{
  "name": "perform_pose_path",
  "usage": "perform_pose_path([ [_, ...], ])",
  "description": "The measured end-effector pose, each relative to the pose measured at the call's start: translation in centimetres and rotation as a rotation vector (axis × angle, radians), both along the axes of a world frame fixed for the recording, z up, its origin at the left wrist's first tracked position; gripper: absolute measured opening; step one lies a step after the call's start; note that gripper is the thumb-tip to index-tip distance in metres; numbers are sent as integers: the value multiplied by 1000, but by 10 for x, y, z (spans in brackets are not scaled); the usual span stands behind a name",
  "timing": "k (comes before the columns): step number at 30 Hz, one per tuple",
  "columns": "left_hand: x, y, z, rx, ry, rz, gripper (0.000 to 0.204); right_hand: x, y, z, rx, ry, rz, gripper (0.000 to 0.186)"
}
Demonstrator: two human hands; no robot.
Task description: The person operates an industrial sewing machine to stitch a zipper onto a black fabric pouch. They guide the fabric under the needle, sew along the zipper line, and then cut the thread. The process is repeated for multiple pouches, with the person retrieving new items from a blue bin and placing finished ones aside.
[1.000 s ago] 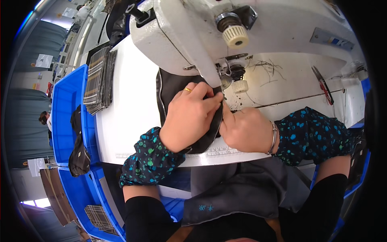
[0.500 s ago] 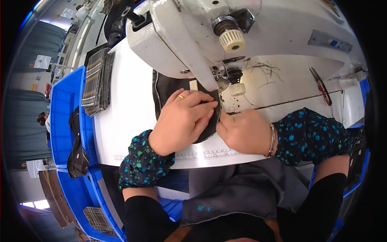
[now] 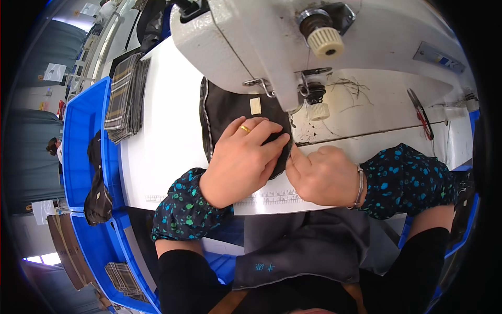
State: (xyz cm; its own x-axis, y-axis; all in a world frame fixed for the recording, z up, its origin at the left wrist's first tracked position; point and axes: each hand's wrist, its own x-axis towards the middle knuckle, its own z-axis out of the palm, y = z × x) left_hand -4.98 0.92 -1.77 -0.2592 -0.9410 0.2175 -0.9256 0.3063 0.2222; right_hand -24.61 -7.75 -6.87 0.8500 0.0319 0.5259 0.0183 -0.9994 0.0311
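A black fabric piece with a zipper along its left side and a small pale label lies under the white sewing machine's head, beside the needle area. My left hand, with a gold ring, presses on the fabric, its fingers bent and pressed together near the right edge. My right hand, with a silver bangle, has its fingers curled at the fabric's right edge, its forefinger against it.
Stacked plaid cloth lies at the table's left. Blue bins stand beyond, with black pieces and plaid cloth. Black-and-red scissors and loose threads lie at right. A co-worker is at far left.
The fabric has moved away from me, further under the machine head, uncovering more of the ruler at the table edge. Its pale label now shows fully above my left fingers.
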Motion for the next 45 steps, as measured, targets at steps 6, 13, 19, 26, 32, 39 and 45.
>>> perform_pose_path([
  [6, 14, -13, -11, 15, 24, 59, 32, 10, -18, -5, -6, 33, -62, 23],
  [13, 18, -18, -12, -66, 19, 99, 37, 17, -35, -2, 79, 13, -115, 15],
  [19, 1, -1, 2, -68, -62, 125, 40, 17, -39, 6, 139, 5, -182, 12],
  [26, 1, -3, -10, -117, -33, 204, 31, 20, -38, 6, 182, -11, -165, 13],
  [32, -2, -4, -19, -214, -83, 160, 23, 20, -39, 2, 164, -33, -92, 12],
  [39, -4, -2, -23, -227, -123, 123, 24, 19, -34, -7, -32, -91, -58, 13],
  [45, -8, -2, -16, -168, -52, 178, 26, 17, -34, -2, 54, -47, -91, 12],
])
